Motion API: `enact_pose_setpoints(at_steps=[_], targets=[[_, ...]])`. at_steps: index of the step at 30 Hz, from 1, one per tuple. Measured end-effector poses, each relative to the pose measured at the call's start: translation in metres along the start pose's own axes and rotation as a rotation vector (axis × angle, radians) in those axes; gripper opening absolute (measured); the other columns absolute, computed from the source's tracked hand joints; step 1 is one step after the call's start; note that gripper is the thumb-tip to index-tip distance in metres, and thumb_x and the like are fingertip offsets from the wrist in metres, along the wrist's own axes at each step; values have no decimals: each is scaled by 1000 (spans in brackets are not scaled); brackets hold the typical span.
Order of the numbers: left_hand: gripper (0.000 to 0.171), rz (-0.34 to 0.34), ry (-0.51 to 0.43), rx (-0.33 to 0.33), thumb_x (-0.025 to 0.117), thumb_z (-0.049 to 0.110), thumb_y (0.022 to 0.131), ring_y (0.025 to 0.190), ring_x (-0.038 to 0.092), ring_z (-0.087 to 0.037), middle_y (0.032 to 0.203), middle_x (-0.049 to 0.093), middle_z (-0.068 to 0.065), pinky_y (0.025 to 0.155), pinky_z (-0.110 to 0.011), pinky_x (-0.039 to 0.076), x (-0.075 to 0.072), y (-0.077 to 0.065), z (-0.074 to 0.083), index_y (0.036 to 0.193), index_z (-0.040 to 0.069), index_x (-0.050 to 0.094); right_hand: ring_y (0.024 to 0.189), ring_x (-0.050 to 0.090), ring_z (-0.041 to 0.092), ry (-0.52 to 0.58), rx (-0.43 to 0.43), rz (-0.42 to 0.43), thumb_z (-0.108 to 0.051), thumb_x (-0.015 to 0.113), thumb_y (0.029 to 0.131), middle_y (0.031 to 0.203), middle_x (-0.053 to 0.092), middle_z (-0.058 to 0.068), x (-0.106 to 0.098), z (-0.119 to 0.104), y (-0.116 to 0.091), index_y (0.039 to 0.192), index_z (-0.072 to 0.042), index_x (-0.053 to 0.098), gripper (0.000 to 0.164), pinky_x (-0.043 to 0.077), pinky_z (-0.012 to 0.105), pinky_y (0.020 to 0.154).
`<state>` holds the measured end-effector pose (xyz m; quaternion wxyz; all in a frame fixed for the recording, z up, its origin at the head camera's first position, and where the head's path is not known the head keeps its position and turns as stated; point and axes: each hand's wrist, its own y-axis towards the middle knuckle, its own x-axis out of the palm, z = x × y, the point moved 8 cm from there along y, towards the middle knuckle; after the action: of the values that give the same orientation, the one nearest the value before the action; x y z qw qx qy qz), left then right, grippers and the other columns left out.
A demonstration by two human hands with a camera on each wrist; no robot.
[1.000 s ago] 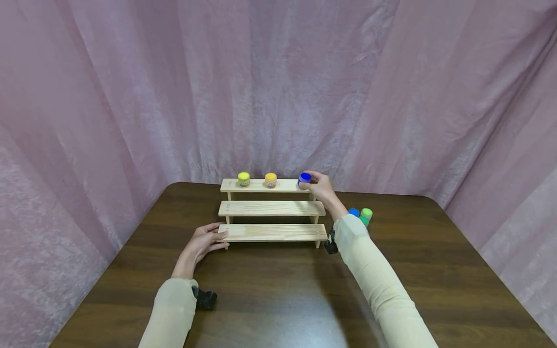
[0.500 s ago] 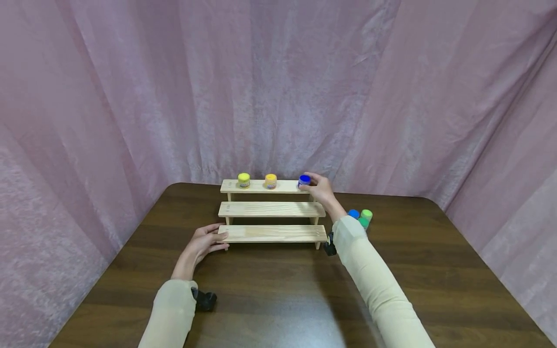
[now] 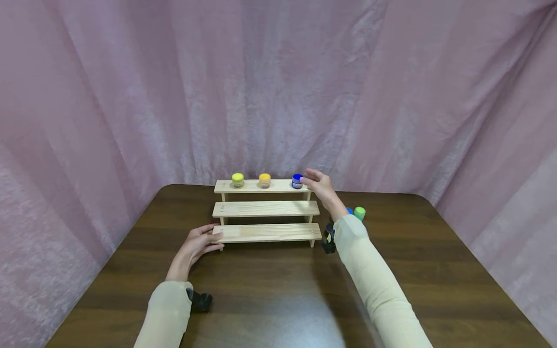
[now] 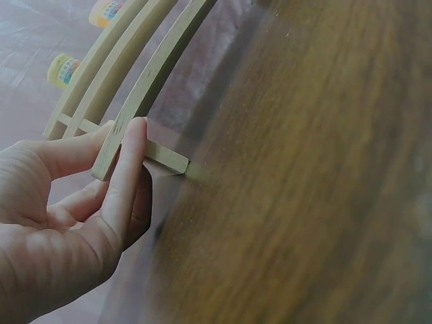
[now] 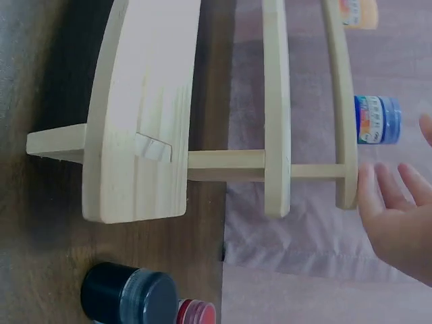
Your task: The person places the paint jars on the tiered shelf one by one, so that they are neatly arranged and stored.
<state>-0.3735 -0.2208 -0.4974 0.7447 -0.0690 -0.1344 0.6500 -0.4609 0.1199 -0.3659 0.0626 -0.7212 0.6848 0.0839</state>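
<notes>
A three-step wooden display rack (image 3: 265, 209) stands on the table. My left hand (image 3: 196, 245) pinches the left end of its lowest step, thumb above and fingers beneath, as the left wrist view shows (image 4: 88, 202). On the top step a blue-lidded paint jar (image 3: 297, 182) stands upright near the right end. Beside it is my right hand (image 3: 321, 187), fingers spread and holding nothing; a small gap to the jar (image 5: 378, 120) shows in the right wrist view. A yellow jar (image 3: 237, 181) and an orange jar (image 3: 264, 181) share that step, farther left.
Right of the rack, partly behind my right forearm, a green-lidded jar (image 3: 359, 212) and a blue lid (image 3: 349, 210) show. The right wrist view has a dark jar (image 5: 128, 293) and a red one (image 5: 197, 312) there. A pink curtain (image 3: 278, 96) hangs behind the table (image 3: 261, 299).
My right hand has let go of the blue-lidded jar and drawn slightly right, fingers opening. The jar stays on the top step. My left hand keeps its pinch; the head view has shifted slightly.
</notes>
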Motion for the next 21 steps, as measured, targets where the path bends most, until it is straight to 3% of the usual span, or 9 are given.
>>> enact_pose_setpoints(at_steps=[5,7,12,16,21], targets=[[68,-11,8,10,58,4,96,88,65,-9,151,27,-31,83,-27,64,1,3,3,152,-7,20,119,54,24,45,-62,190,-18,56,100,138,53,20,-27,-1,-8,139,-1,52,43,51,40,105],[67,-15,10,11,58,4,97,89,65,-9,151,27,-32,83,-27,64,1,4,4,152,-7,21,114,55,22,59,-67,228,-18,55,100,136,55,21,-36,2,-12,137,0,54,40,51,41,105],[71,-29,19,8,58,5,97,93,65,-11,153,25,-32,86,-28,63,-1,4,7,154,-5,17,127,51,27,59,-28,235,-19,52,102,141,51,20,-56,18,-22,137,1,52,41,46,47,113],[73,-41,20,7,57,6,97,95,66,-11,154,23,-33,88,-29,63,-5,2,7,154,-5,13,134,46,27,58,27,235,-22,49,103,145,47,18,-67,33,-31,140,0,50,43,47,42,113],[70,-44,16,3,55,5,98,91,65,-8,154,21,-34,86,-27,63,-10,-2,8,154,-5,13,109,56,9,69,70,254,-22,52,102,132,57,9,-75,51,-40,137,-1,53,41,51,37,108]])
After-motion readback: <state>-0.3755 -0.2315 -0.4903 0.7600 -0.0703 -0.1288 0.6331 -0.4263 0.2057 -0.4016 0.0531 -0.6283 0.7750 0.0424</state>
